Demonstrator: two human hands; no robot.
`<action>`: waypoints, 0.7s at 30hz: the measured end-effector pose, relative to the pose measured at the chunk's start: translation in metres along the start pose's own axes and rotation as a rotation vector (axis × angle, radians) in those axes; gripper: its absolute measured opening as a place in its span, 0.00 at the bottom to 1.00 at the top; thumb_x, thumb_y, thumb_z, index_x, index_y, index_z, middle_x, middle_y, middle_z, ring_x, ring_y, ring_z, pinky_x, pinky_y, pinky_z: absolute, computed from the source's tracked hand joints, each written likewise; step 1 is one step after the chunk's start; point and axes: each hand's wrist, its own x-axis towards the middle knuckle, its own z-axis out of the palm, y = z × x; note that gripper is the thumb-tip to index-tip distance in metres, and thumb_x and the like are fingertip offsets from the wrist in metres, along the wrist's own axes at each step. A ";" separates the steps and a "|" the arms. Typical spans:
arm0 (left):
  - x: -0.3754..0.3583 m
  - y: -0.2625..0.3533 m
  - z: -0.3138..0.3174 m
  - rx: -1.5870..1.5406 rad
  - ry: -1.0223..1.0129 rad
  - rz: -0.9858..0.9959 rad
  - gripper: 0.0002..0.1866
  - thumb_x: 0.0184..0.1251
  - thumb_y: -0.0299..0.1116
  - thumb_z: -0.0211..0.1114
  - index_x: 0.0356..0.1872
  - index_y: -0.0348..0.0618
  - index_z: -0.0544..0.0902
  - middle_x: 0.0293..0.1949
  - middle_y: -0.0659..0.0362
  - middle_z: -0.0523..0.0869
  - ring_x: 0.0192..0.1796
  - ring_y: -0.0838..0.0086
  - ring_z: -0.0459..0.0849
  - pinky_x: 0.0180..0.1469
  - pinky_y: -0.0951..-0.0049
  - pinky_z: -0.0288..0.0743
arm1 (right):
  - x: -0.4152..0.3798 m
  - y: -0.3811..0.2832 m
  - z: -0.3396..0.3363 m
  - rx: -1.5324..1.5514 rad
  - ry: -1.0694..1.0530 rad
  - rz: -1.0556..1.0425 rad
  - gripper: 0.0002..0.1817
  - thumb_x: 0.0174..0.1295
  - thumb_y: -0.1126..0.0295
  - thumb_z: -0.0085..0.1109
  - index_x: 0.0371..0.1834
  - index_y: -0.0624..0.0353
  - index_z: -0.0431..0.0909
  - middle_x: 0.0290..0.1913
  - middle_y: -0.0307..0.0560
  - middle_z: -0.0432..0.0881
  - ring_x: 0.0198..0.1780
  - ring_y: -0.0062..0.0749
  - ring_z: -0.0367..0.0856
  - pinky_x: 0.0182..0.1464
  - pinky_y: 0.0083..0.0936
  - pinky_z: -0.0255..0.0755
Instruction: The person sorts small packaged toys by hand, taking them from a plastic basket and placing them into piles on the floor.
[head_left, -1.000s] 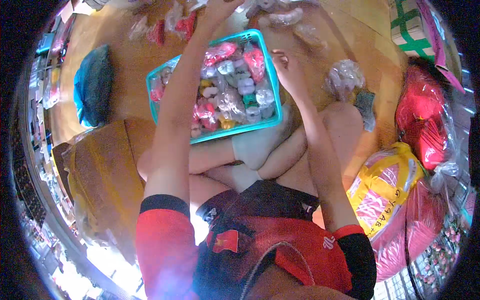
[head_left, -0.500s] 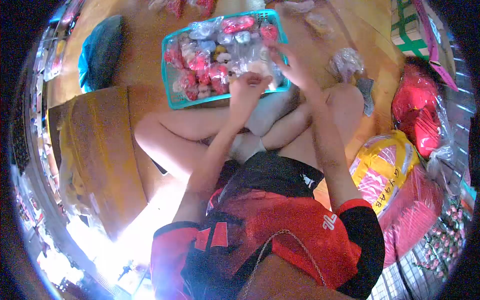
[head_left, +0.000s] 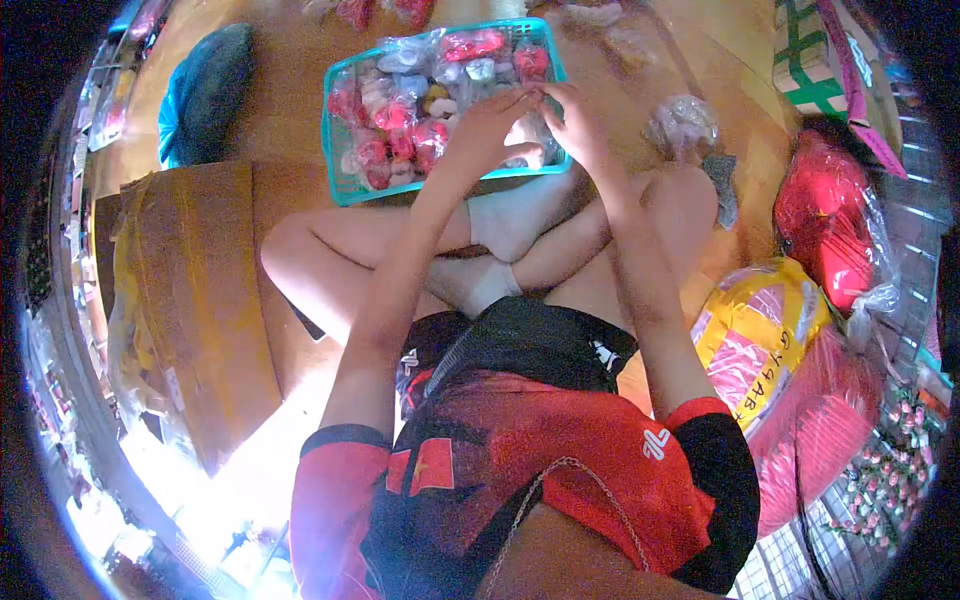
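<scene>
Teal plastic frames the basket [head_left: 334,160] that sits on the wooden floor [head_left: 270,90] just beyond your crossed legs, and it is heaped with small clear-wrapped packets [head_left: 400,125] in pink, red, white and yellow. Your left hand [head_left: 485,130] and your right hand [head_left: 575,125] meet over the basket's near right corner, fingertips nearly touching one another. Between them you hold one clear-wrapped packet [head_left: 528,130], pale with a hint of pink, which lies right at the tips of both hands and just above the pile. Your left fingers [head_left: 510,100] are drawn together and bent down onto the packet's left edge; your right fingers [head_left: 560,95] curl in from the other side, with the thumb side tucked toward the wrap. How hard either hand presses is too blurred to tell, but both sets of fingers are closed in on the packet rather than spread. To your left lies a flattened cardboard sheet [head_left: 200,290], and beyond it a dark blue bag [head_left: 205,90]. To your right, near your knee, a crumpled clear bag [head_left: 682,122] rests on the floor, well apart from your hands. Further right sit a red plastic-wrapped bundle [head_left: 835,230], a yellow and pink sack [head_left: 760,335] and a box with green tape [head_left: 815,55]
</scene>
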 end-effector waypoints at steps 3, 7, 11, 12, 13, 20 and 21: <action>-0.001 -0.003 0.004 0.019 -0.056 -0.079 0.39 0.45 0.49 0.68 0.60 0.47 0.66 0.62 0.55 0.67 0.62 0.59 0.68 0.62 0.57 0.60 | 0.003 0.003 0.009 0.177 0.106 0.055 0.11 0.61 0.70 0.51 0.45 0.56 0.76 0.41 0.49 0.80 0.43 0.39 0.79 0.47 0.31 0.71; -0.001 0.002 0.013 0.184 -0.128 -0.097 0.41 0.46 0.50 0.66 0.63 0.48 0.62 0.65 0.60 0.64 0.65 0.65 0.64 0.64 0.52 0.55 | 0.009 -0.005 -0.022 0.254 0.266 0.238 0.10 0.58 0.75 0.52 0.43 0.56 0.76 0.39 0.47 0.81 0.38 0.36 0.79 0.45 0.27 0.71; 0.001 0.015 0.015 0.395 -0.199 -0.105 0.43 0.47 0.53 0.64 0.65 0.50 0.57 0.67 0.63 0.59 0.68 0.71 0.59 0.65 0.47 0.50 | 0.012 0.029 -0.053 0.137 0.443 0.273 0.09 0.59 0.75 0.50 0.41 0.58 0.76 0.40 0.48 0.81 0.40 0.36 0.79 0.46 0.28 0.71; 0.002 0.016 0.016 0.416 -0.198 -0.110 0.43 0.47 0.53 0.63 0.65 0.50 0.57 0.67 0.63 0.59 0.68 0.71 0.58 0.66 0.47 0.49 | 0.015 0.035 -0.060 0.163 0.504 0.239 0.08 0.59 0.75 0.51 0.41 0.58 0.76 0.40 0.49 0.81 0.40 0.36 0.79 0.46 0.28 0.71; 0.001 0.017 0.016 0.437 -0.200 -0.112 0.44 0.46 0.54 0.63 0.65 0.50 0.57 0.67 0.63 0.59 0.68 0.72 0.58 0.66 0.47 0.49 | 0.017 0.042 -0.066 0.188 0.566 0.208 0.08 0.58 0.75 0.51 0.40 0.59 0.76 0.40 0.49 0.80 0.41 0.37 0.79 0.46 0.28 0.71; -0.001 0.026 0.024 0.597 -0.211 -0.136 0.47 0.45 0.56 0.61 0.67 0.48 0.54 0.68 0.64 0.57 0.69 0.73 0.56 0.66 0.46 0.46 | 0.054 0.061 -0.090 -0.492 0.159 0.232 0.21 0.55 0.62 0.58 0.49 0.62 0.72 0.46 0.55 0.78 0.48 0.43 0.77 0.53 0.31 0.69; -0.002 0.026 0.027 0.608 -0.201 -0.136 0.47 0.45 0.57 0.61 0.67 0.49 0.54 0.68 0.64 0.56 0.69 0.73 0.56 0.66 0.45 0.46 | 0.057 0.077 -0.085 -0.502 0.165 0.235 0.22 0.54 0.61 0.58 0.50 0.61 0.72 0.45 0.55 0.79 0.47 0.44 0.77 0.52 0.32 0.70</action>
